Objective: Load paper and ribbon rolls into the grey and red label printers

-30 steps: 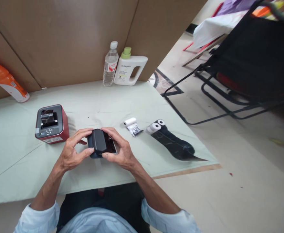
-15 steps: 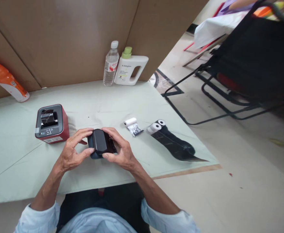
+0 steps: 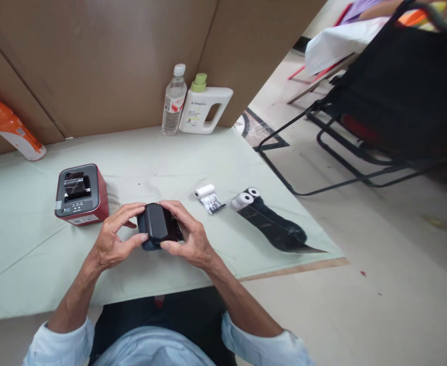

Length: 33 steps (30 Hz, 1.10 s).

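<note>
Between both hands, just above or on the table, is a small black printer with rounded edges and a dark blue lower part. My left hand grips its left side, thumb at the near corner and fingers at the far one. On the opposite side, my right hand holds it the same way, with something black and shiny showing beside the palm. A red and black desktop printer, black paper in its top slot, stands left of my left hand. A small white paper roll with a dark-marked tail lies to the right.
Two rolls of black-faced paper trail a long strip toward the table's right corner. A water bottle and a white jug with a green cap stand against the brown panel. An orange bottle leans at left. A black folding chair is at right.
</note>
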Motion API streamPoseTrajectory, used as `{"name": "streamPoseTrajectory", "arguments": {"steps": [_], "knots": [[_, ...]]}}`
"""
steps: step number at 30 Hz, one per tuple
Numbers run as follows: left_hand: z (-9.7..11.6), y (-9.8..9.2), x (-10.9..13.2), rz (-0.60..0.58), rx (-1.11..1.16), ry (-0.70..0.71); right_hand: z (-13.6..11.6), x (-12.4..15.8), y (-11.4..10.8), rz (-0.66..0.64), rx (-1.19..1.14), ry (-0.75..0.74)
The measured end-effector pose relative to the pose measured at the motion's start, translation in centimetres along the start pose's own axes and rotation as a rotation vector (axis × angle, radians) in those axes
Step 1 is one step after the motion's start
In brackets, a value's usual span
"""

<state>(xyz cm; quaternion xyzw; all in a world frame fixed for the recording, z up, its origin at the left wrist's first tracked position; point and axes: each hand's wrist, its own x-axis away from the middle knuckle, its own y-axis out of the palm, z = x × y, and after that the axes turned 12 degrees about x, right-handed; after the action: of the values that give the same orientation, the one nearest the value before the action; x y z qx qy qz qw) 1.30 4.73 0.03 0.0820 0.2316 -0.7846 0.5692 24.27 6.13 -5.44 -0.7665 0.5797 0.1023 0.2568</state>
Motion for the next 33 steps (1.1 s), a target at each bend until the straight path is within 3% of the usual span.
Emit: {"name": "streamPoseTrajectory", "arguments": {"steps": [33], "knots": [[0.42, 0.03, 0.01, 0.017, 0.012, -0.040, -0.29, -0.08, -0.10, -0.020, 0.030, 0.027]]}}
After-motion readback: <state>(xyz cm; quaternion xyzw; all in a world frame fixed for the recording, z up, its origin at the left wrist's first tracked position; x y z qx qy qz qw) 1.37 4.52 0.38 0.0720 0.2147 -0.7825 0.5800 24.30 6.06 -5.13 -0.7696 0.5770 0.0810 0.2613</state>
